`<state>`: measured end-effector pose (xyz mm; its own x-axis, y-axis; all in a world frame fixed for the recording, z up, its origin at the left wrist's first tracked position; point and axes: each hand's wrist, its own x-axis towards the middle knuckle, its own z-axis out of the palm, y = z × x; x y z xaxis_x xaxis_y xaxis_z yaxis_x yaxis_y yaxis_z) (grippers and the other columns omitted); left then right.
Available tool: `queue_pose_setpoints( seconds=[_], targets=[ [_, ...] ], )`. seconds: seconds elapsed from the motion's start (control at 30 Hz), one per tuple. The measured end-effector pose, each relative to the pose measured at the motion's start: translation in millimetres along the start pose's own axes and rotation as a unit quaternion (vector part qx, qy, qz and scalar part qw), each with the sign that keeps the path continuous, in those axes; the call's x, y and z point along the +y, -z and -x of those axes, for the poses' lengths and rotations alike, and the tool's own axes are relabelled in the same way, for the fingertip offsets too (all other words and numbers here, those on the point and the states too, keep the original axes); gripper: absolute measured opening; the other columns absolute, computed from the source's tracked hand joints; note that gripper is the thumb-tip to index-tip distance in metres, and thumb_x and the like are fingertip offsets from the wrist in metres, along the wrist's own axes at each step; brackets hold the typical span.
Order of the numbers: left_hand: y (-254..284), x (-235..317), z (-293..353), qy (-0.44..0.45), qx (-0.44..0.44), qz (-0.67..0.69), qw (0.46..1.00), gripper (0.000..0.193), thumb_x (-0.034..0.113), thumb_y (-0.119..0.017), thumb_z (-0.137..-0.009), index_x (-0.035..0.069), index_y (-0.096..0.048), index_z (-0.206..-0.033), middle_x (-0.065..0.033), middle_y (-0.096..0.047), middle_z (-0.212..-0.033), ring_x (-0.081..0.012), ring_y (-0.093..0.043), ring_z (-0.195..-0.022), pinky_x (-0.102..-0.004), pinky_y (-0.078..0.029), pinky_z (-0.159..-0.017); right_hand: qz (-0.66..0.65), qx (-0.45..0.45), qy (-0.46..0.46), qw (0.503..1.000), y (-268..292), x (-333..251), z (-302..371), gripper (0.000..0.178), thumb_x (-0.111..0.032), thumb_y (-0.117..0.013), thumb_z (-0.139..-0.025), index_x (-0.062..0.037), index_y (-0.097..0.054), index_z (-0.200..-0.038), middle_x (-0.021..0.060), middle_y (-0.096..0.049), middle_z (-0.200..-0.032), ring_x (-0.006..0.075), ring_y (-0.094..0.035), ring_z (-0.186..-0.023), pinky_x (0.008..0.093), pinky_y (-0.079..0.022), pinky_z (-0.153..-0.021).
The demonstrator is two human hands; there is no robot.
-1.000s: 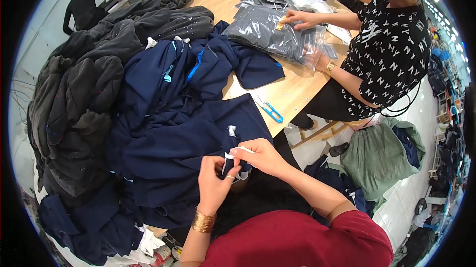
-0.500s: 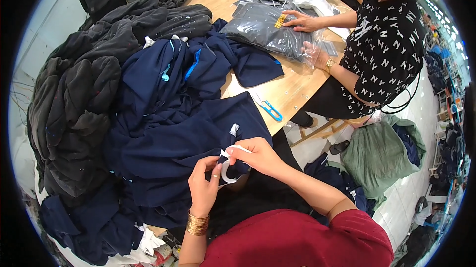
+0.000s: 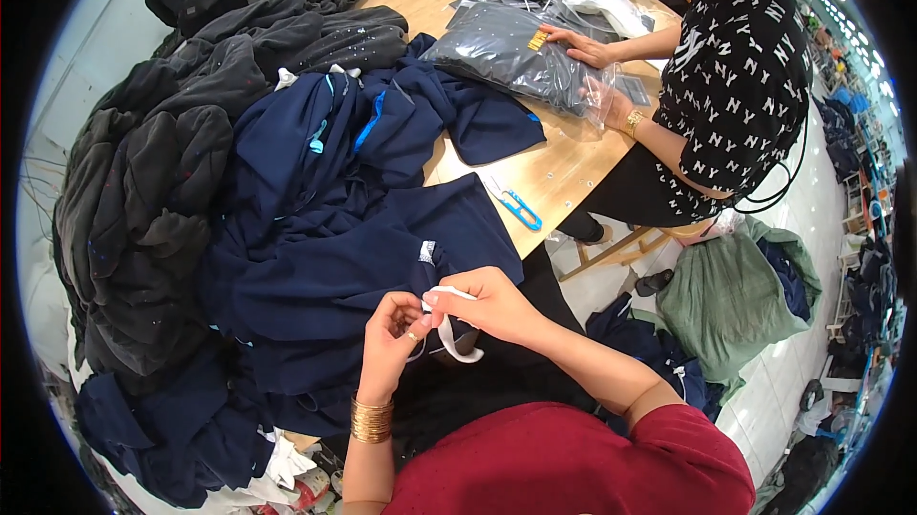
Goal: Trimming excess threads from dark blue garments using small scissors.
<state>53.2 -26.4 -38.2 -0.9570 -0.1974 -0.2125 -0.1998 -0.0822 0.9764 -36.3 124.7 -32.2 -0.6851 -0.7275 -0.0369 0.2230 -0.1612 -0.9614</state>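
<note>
Over the table's near edge, a navy garment [image 3: 334,295] reaches to my hands. My left hand [image 3: 387,348], with gold bangles at its wrist, is closed in a pinch at the garment's edge. Close beside it, my right hand [image 3: 492,303] pinches a narrow white tape [image 3: 458,351], whose loose part curves down below my fingers. My fingertips nearly meet, so where tape and cloth join is hidden. A small whitish patch [image 3: 427,251] shows on the cloth just beyond them. Blue thread snips [image 3: 522,210] lie on the table to the right.
Dark grey fleece [image 3: 153,200] is heaped at the left. Across the wooden table [image 3: 583,166], a person in a patterned black top [image 3: 735,85] handles a clear bag of dark clothing [image 3: 506,52]. A green cloth bundle [image 3: 726,300] sits on the floor at right.
The white tape's loose part has swung right and hangs longer below my right hand. The garment's edge with the whitish patch has shifted slightly left. The other person's hands moved a little.
</note>
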Motion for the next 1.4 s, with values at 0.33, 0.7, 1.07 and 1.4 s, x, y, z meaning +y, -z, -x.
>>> queue_pose_setpoints(
  seconds=[0.33,0.7,1.07,1.4],
  targets=[
    [-8,9,4,-0.142,0.077,-0.299,0.941,0.018,0.012,-0.066,-0.079,0.002,-0.055,-0.089,-0.0056,-0.06,-0.083,-0.0161,-0.057,-0.075,-0.0263,-0.044,-0.071,0.032,-0.004,-0.014,0.999,-3,-6,-1,0.028,-0.022,-0.056,-0.087,-0.0019,-0.064,-0.07,-0.0019,-0.054,-0.056,0.0023,-0.042,-0.054,0.0218,-0.033,-0.049],
    [-19,0,10,-0.22,0.162,-0.255,0.928,0.021,0.004,-0.068,-0.074,0.0,-0.053,-0.088,-0.0087,-0.053,-0.08,-0.0198,-0.055,-0.07,-0.028,-0.045,-0.068,0.007,-0.021,-0.001,1.0,-12,-3,1,0.03,-0.024,-0.057,-0.088,-0.0007,-0.062,-0.07,0.0005,-0.059,-0.06,0.0026,-0.048,-0.057,0.0214,-0.039,-0.052],
    [-4,4,6,-0.175,0.124,-0.26,0.942,0.011,0.004,-0.065,-0.076,0.001,-0.056,-0.082,-0.0072,-0.056,-0.077,-0.0181,-0.055,-0.071,-0.0265,-0.043,-0.066,0.109,0.009,0.05,0.993,-3,-3,-1,0.027,-0.026,-0.056,-0.087,-0.0023,-0.065,-0.076,0.006,-0.06,-0.06,0.0099,-0.055,-0.054,0.0263,-0.041,-0.052],
    [-8,-10,-3,-0.064,0.111,-0.039,0.991,0.006,0.003,-0.053,-0.089,0.002,-0.05,-0.094,0.0009,-0.051,-0.081,-0.0058,-0.049,-0.077,-0.0191,-0.04,-0.07,0.211,0.089,0.085,0.97,18,-2,-8,0.019,-0.02,-0.061,-0.084,-0.0018,-0.064,-0.079,0.01,-0.059,-0.068,0.0201,-0.058,-0.06,0.0281,-0.043,-0.055]
  ],
)
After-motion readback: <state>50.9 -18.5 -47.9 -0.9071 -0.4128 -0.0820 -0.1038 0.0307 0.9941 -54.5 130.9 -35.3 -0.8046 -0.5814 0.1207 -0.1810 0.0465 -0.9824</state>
